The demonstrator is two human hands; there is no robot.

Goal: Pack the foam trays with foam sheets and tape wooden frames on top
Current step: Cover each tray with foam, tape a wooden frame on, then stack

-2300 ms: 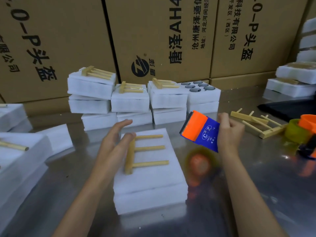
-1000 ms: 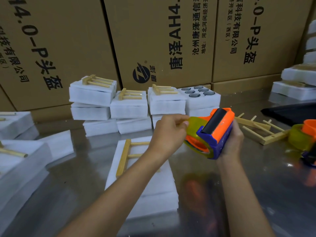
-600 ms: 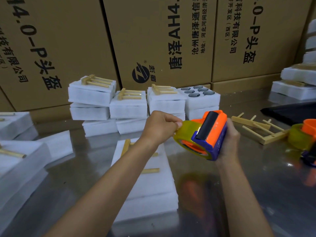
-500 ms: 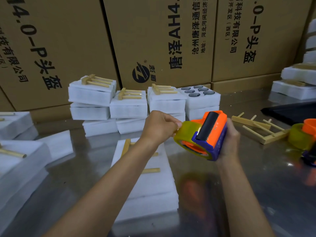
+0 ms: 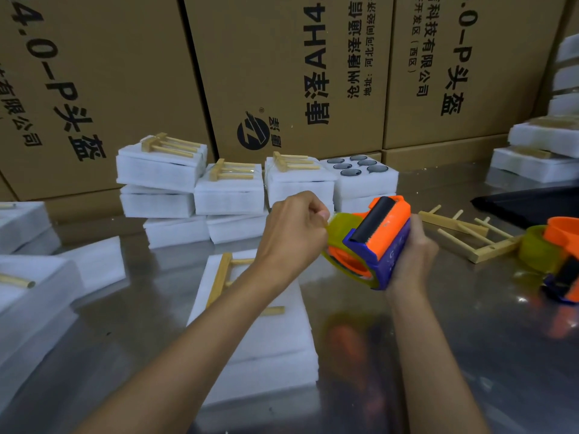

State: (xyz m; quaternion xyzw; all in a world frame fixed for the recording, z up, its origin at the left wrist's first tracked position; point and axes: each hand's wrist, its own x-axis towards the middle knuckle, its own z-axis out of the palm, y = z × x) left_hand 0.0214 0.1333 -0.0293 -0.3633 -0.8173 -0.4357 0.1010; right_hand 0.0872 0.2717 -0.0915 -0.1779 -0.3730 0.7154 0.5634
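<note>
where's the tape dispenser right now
In the head view the tape dispenser is right of centre, held above the table in the right hand, left hand pinching at its roll.

We see matt white foam trays (image 5: 253,339) on a glossy steel table (image 5: 470,355), bare wooden frames (image 5: 460,230), plastic tape dispenser (image 5: 376,242), brown cardboard boxes (image 5: 282,73).

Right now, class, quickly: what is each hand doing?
Left hand: fingers curled, pinching at the tape roll edge.
Right hand: gripping the tape dispenser.
</note>
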